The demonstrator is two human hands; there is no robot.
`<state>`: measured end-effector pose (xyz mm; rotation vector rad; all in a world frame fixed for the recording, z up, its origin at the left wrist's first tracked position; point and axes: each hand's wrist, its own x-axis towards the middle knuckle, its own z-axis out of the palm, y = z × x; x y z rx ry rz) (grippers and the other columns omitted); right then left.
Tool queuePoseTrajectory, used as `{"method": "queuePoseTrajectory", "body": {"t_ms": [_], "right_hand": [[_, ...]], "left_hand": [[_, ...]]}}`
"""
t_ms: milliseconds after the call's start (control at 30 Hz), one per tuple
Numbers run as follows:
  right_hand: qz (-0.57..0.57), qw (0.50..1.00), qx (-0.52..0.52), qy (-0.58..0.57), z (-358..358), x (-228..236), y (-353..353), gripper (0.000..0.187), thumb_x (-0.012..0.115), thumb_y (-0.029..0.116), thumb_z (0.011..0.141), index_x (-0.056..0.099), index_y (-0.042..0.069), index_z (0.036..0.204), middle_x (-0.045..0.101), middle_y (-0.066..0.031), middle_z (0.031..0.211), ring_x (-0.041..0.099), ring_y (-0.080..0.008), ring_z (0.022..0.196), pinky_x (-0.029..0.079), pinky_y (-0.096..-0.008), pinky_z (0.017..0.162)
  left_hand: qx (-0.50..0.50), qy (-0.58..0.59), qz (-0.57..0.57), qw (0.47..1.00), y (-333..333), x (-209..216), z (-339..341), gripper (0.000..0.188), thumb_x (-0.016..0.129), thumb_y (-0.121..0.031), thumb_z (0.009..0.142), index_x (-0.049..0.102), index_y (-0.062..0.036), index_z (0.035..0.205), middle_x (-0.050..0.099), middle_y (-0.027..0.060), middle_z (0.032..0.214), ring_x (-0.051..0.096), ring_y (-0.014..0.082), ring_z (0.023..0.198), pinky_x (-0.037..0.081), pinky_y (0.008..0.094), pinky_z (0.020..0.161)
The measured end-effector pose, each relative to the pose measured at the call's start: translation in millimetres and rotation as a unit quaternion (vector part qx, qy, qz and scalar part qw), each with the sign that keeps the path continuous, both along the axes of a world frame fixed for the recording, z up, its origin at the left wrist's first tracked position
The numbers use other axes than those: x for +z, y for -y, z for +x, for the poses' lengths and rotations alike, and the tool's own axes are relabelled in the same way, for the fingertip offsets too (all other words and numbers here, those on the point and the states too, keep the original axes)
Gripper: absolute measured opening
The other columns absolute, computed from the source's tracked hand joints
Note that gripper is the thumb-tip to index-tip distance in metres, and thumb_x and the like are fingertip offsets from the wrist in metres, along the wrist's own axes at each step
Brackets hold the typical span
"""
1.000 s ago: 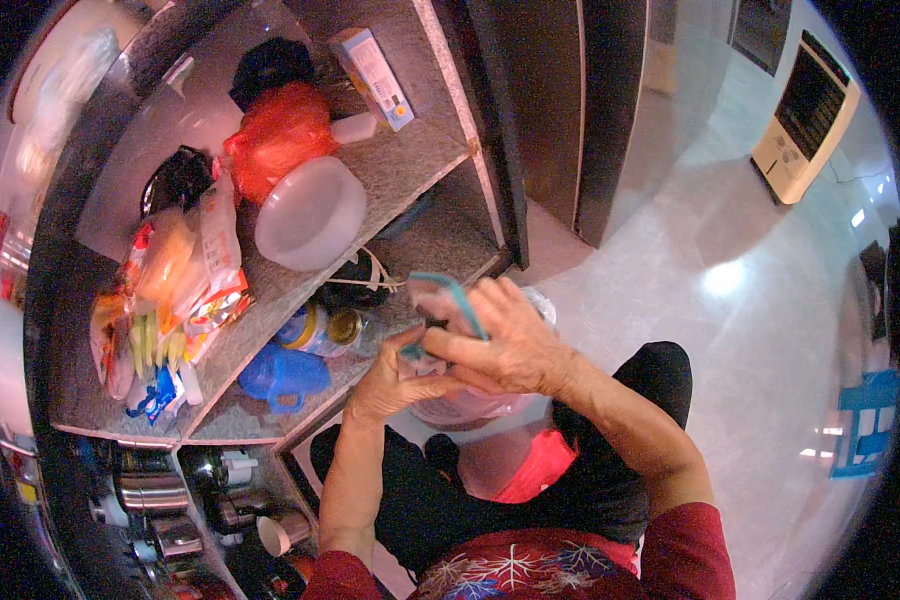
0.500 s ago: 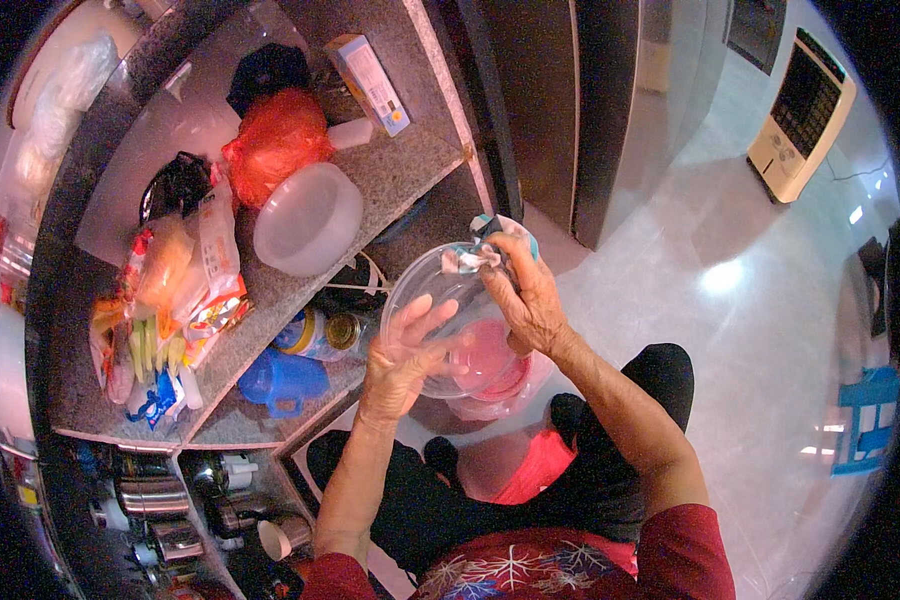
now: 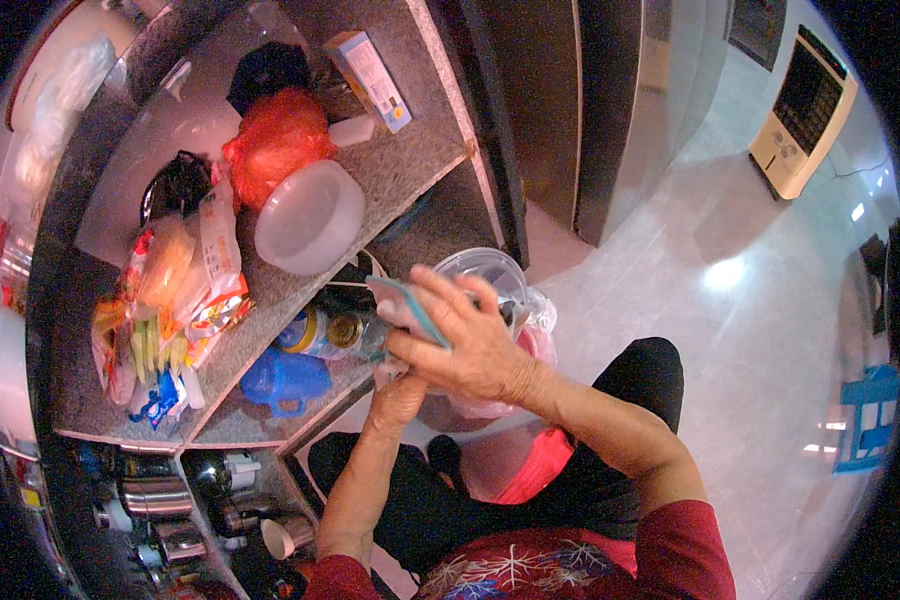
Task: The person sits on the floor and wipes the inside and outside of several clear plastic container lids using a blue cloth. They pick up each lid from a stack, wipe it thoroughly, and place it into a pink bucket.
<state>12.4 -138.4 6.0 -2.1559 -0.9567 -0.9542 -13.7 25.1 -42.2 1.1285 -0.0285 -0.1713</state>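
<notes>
Your right hand [image 3: 475, 345] has its fingers bent around the teal-edged cloth [image 3: 402, 305], its long edge slanting rightward toward that palm, just beyond your left hand [image 3: 400, 398], whose largely hidden grip cannot be determined.

On the left, the speckled grey upper shelf [image 3: 417, 160] carries a blue-and-white box [image 3: 372, 82] at its far end, a red plastic bag [image 3: 282, 140], a whitish round bowl [image 3: 310, 217] by its edge and, nearer, a heap of packets [image 3: 168, 275]. On the lower shelf [image 3: 238, 424] sit a blue jug [image 3: 282, 378] and a gold-lidded jar [image 3: 345, 328]. To the right, a cream-and-black air cooler [image 3: 803, 115] stands far back on the pale floor [image 3: 740, 330].
</notes>
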Motion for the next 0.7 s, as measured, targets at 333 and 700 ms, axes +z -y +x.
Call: {"method": "queuePoseTrajectory", "body": {"t_ms": [333, 700], "right_hand": [[0.326, 0.899, 0.043, -0.288, 37, -5, 50, 0.03, 0.059, 0.02, 0.089, 0.054, 0.008, 0.116, 0.06, -0.0145, 0.103, 0.058, -0.0354, 0.099, 0.045, -0.0405, 0.088], [-0.048, 0.996, 0.073, -0.005, -3, 17, 30, 0.03, 0.061, 0.03, 0.078, 0.059, 0.022, 0.108, 0.054, -0.0102, 0.121, 0.054, -0.0257, 0.094, 0.04, -0.041, 0.071]], "left_hand": [[-0.088, 0.103, 0.041, 0.99, 18, 43, 7, 0.057, 0.062, -0.004, 0.086, 0.04, -0.0054, 0.138, 0.045, 0.025, 0.136, 0.058, 0.0443, 0.109, 0.058, 0.0509, 0.077], [-0.106, 0.191, 0.329, 0.919, -19, 18, 6, 0.051, 0.083, -0.008, 0.068, 0.057, -0.0024, 0.112, 0.063, 0.0117, 0.109, 0.062, 0.0189, 0.094, 0.052, 0.0287, 0.079]]}}
